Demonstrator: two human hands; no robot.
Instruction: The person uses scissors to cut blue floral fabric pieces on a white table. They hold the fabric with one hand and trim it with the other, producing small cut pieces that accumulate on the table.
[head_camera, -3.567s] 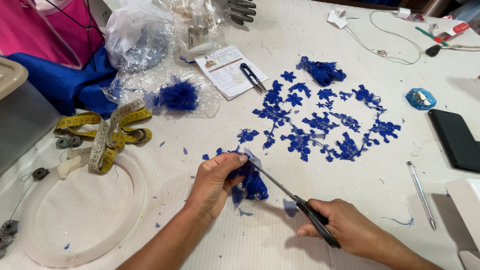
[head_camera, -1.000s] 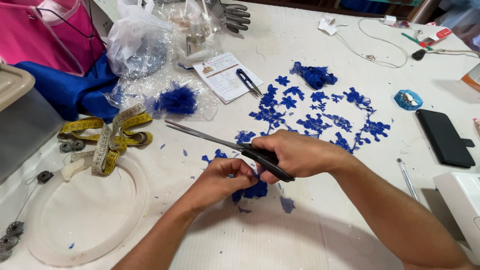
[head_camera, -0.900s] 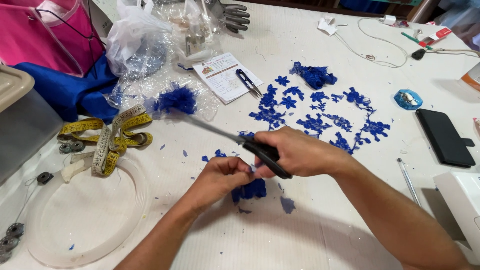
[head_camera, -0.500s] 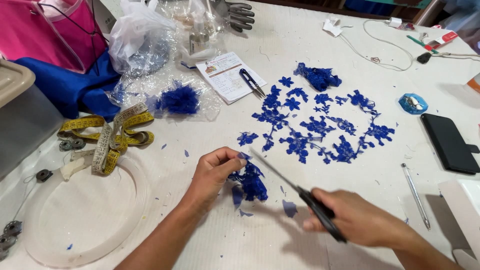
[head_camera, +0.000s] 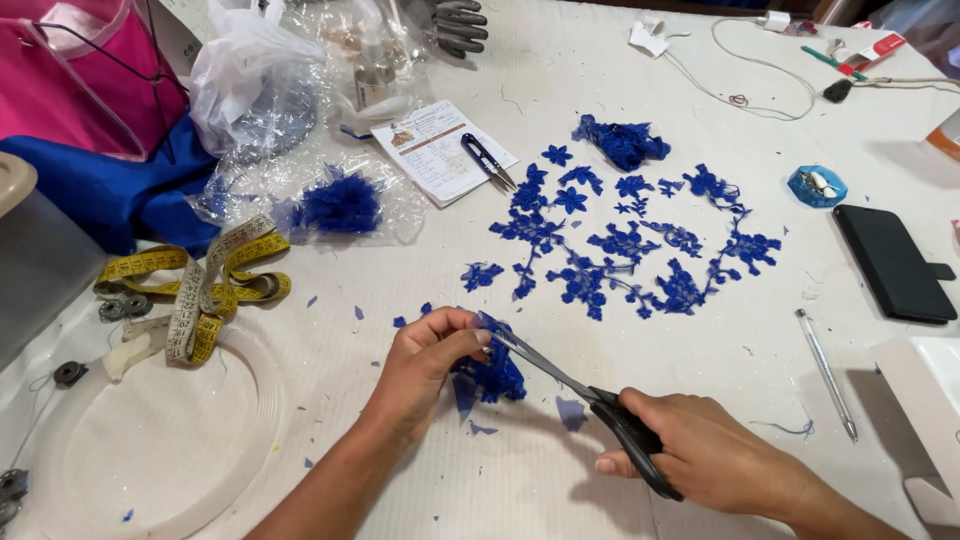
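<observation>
Blue lace piece (head_camera: 488, 372) pinched by left hand (head_camera: 425, 365); right hand (head_camera: 700, 460) grips scissors (head_camera: 580, 392) (tips up-left).

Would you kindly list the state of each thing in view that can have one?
scissors: gripped in right hand, tips at the lace piece
lace piece: pinched in left hand
lace motifs: laid flat on the table
measuring tape: loosely coiled
small snips: lying on a leaflet
phone: screen dark
</observation>
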